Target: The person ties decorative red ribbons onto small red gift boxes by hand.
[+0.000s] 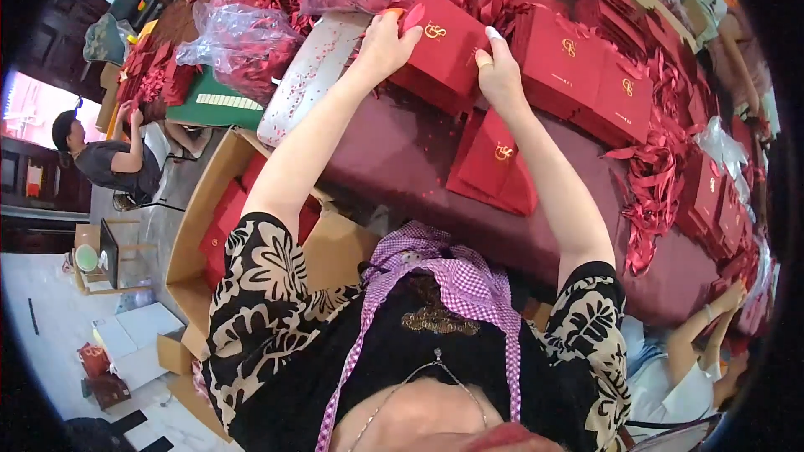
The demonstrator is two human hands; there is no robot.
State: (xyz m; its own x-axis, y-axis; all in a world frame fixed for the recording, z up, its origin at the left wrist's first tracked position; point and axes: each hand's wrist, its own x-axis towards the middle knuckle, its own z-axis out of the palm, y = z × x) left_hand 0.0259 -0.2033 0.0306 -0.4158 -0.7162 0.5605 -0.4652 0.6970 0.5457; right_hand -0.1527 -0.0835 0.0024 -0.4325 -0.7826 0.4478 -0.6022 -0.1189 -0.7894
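Observation:
Between my two hands is a stack of red paper gift bags (444,63) with a gold emblem, held over the far side of the table. My left hand (388,48) grips its left edge, fingers closed and something orange at a fingertip. At the right edge my right hand (500,75) pinches the bags, a fingertip wrapped in white and a ring on one finger. Just below the held stack, more flat red bags (494,163) lie on the dark red tablecloth (377,142). Further red bags (563,54) stand in rows to the right of my right hand.
Clear plastic sacks of red ribbon (243,46) lie at the far left. A pile of red ribbons (651,201) hangs over the table's right part. An open cardboard box (197,209) with red bags stands at my left. Other people sit at left (117,155) and lower right (678,377).

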